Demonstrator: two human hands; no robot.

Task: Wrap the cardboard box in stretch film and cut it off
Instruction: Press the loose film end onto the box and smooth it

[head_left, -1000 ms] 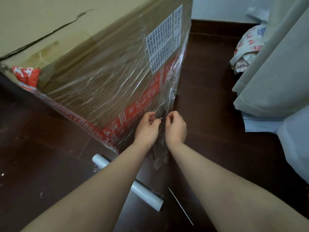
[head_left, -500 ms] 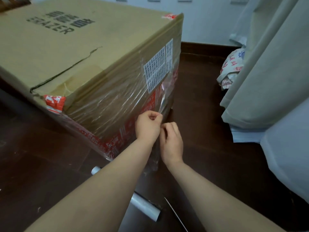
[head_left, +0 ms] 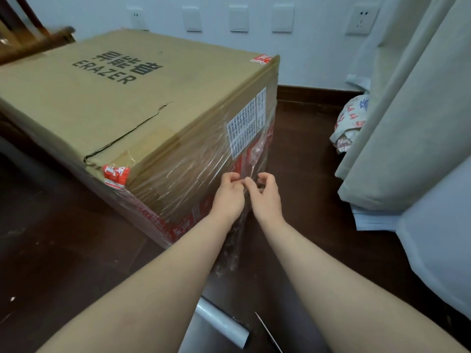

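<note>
A large cardboard box point(head_left: 132, 98) printed ERAZER stands on the dark floor, its near side covered with clear stretch film point(head_left: 193, 174). At the box's near right corner my left hand point(head_left: 228, 197) and my right hand point(head_left: 265, 197) pinch the film between fingertips, close together. A crumpled strip of film point(head_left: 233, 250) hangs from the hands down to the floor. The film roll point(head_left: 221, 324) lies on the floor below my left forearm, partly hidden by it.
A thin blade or stick point(head_left: 267, 332) lies on the floor right of the roll. Beige curtains point(head_left: 407, 123) and a white cloth point(head_left: 441, 238) hang at the right. A printed bag point(head_left: 350, 126) sits by the wall. Dark wooden furniture point(head_left: 33, 44) stands at the back left.
The view has tilted up, showing the box top and the wall. My hands have risen along the box corner while pinching the film, and now sit slightly apart.
</note>
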